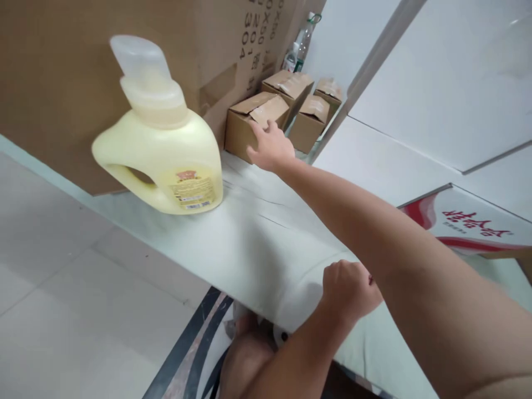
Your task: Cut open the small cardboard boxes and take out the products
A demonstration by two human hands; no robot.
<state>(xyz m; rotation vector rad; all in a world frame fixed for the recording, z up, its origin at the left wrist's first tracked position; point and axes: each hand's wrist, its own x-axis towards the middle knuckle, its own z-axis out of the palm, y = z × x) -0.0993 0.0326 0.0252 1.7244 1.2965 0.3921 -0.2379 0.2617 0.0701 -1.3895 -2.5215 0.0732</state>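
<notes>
My right hand [272,147] reaches forward with its fingers stretched apart, and nothing is seen in it. Its fingertips are at the front small cardboard box [239,133], whose top flaps look slightly raised; whether they touch it I cannot tell. Over the table's near part, my left hand [347,285] is closed in a fist, back of the hand up. Anything inside that fist is hidden. Left of my right hand stands a big pale-yellow detergent bottle [195,144], upright, with a translucent cap and a side handle.
Behind the front box are several small taped cartons [307,124] and clear plastic bottles [305,41]. A large printed carton [199,33] stands behind the detergent. All rest on the pale-covered table [199,244]. A red-and-white sign [469,219] is at right, the tiled floor [83,310] at left.
</notes>
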